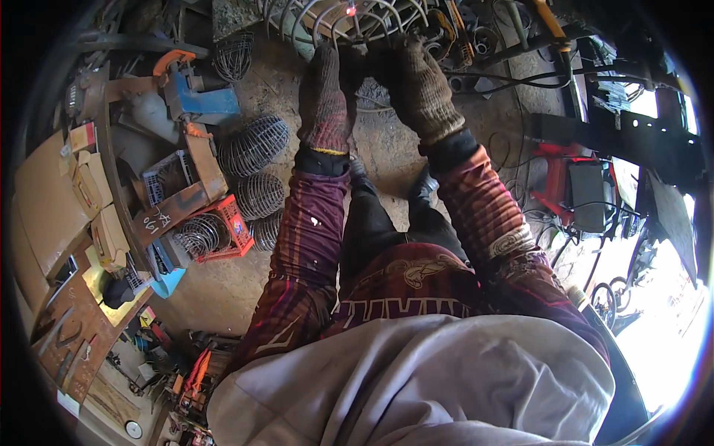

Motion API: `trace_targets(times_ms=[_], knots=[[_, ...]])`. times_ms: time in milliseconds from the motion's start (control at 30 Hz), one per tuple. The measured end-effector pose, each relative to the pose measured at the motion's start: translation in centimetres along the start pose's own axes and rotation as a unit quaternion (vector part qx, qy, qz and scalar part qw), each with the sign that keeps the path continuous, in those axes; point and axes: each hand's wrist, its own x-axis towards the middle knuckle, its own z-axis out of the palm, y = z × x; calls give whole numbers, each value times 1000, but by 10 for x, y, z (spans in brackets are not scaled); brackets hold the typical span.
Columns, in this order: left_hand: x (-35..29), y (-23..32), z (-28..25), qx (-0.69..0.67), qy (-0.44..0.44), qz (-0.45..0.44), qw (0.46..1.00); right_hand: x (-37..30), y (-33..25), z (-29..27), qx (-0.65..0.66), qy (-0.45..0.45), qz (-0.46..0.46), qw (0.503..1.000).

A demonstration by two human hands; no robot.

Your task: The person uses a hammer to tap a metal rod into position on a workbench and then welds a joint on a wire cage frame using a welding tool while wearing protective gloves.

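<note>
A round cage of bent metal rods (357, 21) lies at the top edge of the view, partly cut off. One small spot on it glows red. Both my hands, in thick knitted work gloves, reach up to its near side. My left hand (325, 100) is closed, its glove stained reddish. Close beside it, my right hand (422, 93) is closed too, in a tan-brown glove. Dark shadow between the hands hides the fingertips and whatever they grip.
Several coiled wire baskets (254, 143) stand on the floor at left, by an orange crate (236, 227) and a blue-and-orange clamp tool (197, 95). Cables (513, 80) run across the right side. A red-and-grey machine (587, 195) stands there too. A cluttered workbench (71, 334) fills the lower left.
</note>
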Motion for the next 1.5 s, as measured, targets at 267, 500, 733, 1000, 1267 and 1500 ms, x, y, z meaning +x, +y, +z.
trace_targets(times_ms=[267,500,733,1000,1267,1500], knots=[[9,2,-16,264,-49,298,916,9,21,7,-296,46,-162,940],[8,0,-16,48,-84,-3,995,6,1,26,113,122,113,980],[8,-14,-11,-101,-57,-77,990,7,-3,27,86,132,115,981],[15,2,-10,-35,-80,-69,994,9,-2,25,135,125,146,972],[16,-23,-10,-6,-62,51,997,11,-2,25,55,110,113,986],[8,29,-3,-79,-52,-13,995,7,12,20,198,53,135,969]])
